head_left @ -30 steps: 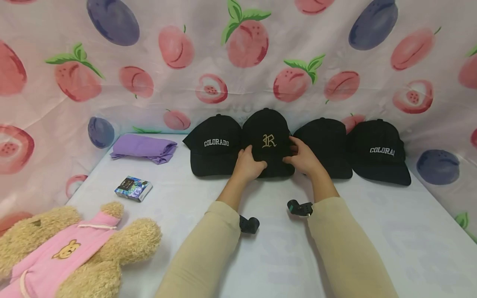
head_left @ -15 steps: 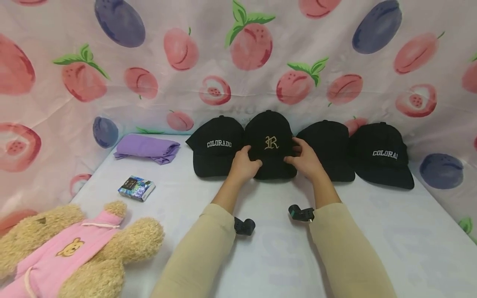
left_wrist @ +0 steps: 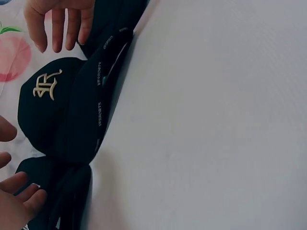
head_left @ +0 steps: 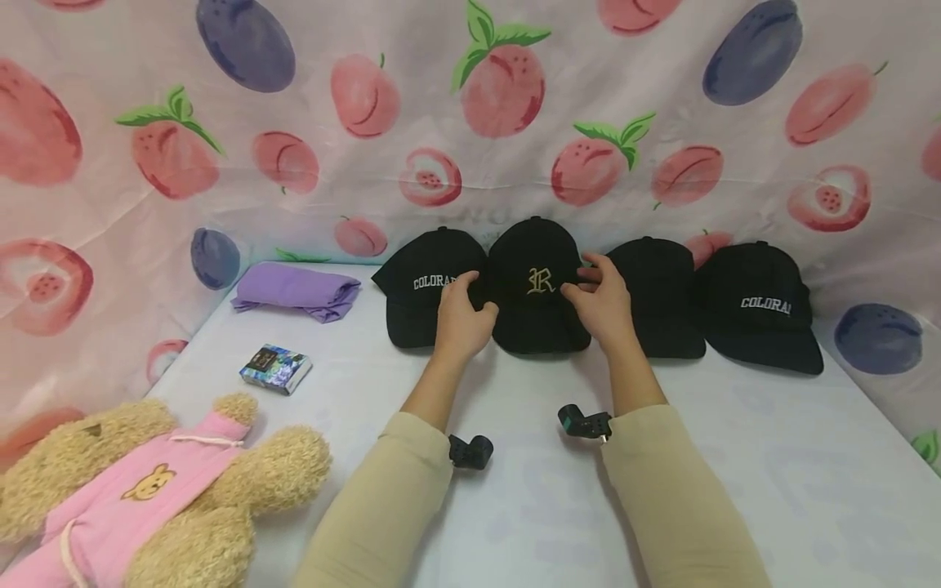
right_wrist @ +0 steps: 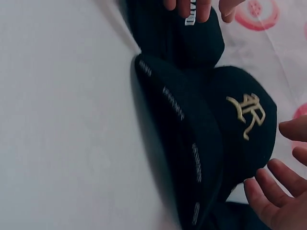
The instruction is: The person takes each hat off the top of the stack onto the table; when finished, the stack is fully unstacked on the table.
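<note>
A black cap with a gold "R" (head_left: 535, 237) sits second from the left in a row of black caps. My left hand (head_left: 463, 322), its fingers spread, is off the R cap and in front of the left "COLORADO" cap (head_left: 412, 322); part of its lettering is covered. On the other side, my right hand (head_left: 606, 302) is held beside the R cap's right edge, fingers loosely bent and apart, nothing gripped. In the right wrist view, the right fingertips (right_wrist: 268, 184) are close to the R cap's crown (right_wrist: 240, 158); touching or not, I cannot tell.
A plain black cap (head_left: 657, 294) and another "COLORADO" cap (head_left: 760, 278) stand to the right. At left lie a folded purple cloth (head_left: 294, 290), a small patterned box (head_left: 275, 369) and a teddy bear in pink (head_left: 147, 482). A fruit-print curtain (head_left: 507, 180) hangs behind the white table (head_left: 529, 506).
Both hands have let go of the R cap: the left has moved left off it, the right has lifted slightly away. The cap stays in its place in the row.
</note>
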Demonstrator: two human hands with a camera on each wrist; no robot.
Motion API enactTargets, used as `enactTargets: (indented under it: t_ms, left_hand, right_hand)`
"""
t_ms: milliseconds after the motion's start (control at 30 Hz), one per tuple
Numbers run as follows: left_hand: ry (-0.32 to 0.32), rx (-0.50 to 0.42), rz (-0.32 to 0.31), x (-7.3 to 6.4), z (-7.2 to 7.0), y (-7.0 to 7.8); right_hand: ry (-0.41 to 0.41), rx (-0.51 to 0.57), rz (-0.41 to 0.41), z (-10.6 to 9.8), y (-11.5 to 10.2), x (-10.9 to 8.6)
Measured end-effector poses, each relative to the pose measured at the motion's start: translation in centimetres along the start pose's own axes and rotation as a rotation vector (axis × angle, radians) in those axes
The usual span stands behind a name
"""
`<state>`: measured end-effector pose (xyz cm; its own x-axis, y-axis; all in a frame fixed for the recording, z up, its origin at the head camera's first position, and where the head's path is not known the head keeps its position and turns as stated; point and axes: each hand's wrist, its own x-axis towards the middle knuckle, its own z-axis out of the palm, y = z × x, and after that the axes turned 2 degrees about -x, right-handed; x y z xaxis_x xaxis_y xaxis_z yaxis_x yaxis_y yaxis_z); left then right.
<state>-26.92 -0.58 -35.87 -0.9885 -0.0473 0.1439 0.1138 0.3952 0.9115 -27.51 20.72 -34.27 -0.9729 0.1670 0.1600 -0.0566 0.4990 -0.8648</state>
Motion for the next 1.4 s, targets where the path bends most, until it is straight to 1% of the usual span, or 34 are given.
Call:
enactTargets:
  t_ms: [133, 233, 300, 367, 500, 700, 800, 967, 1167, 1333, 1400]
  left_hand:
    - [0.086, -0.033, 0.027, -0.3, -0.6, -0.2]
    - [0.177, -0.057, 0.048, -0.3, -1.0, -0.3]
    - [0.239, -0.065, 0.048, -0.3, -1.3, -0.4]
    - [0.286, -0.07, 0.034, -0.3, -1.6, -0.6]
    - [0.34, -0.067, -0.012, -0.3, -2.4, -1.0]
    - [0.403, -0.07, -0.057, -0.3, -3.3, -1.8]
    - [0.405, -0.069, -0.092, -0.2, -3.7, -2.3]
    - [0.386, -0.057, -0.135, -0.1, -4.2, -2.8]
    - [0.368, -0.035, -0.173, 0.1, -4.6, -3.7]
    - [0.331, -0.021, -0.202, 0.2, -4.7, -4.4]
    - [0.326, -0.016, -0.207, 0.2, -4.9, -4.6]
  right_hand:
    - [0.021, 0.039, -0.018, 0.6, -0.7, -0.1]
    - [0.025, 0.073, -0.038, 1.2, -1.3, -0.2]
    - [0.012, 0.082, -0.054, 1.8, -1.6, -0.3]
    - [-0.008, 0.084, -0.074, 2.4, -1.9, -0.3]
    - [-0.048, 0.091, -0.11, 3.6, -2.2, -0.4]
    - [-0.067, 0.096, -0.136, 5.3, -2.6, -0.4]
    - [-0.081, 0.095, -0.13, 5.9, -2.9, -0.4]
    - [-0.12, 0.09, -0.12, 6.6, -3.2, -0.4]
    - [-0.18, 0.08, -0.111, 7.4, -3.2, -0.1]
    - [-0.247, 0.076, -0.082, 8.0, -3.5, 0.0]
    - [-0.266, 0.067, -0.067, 8.2, -3.7, 0.1]
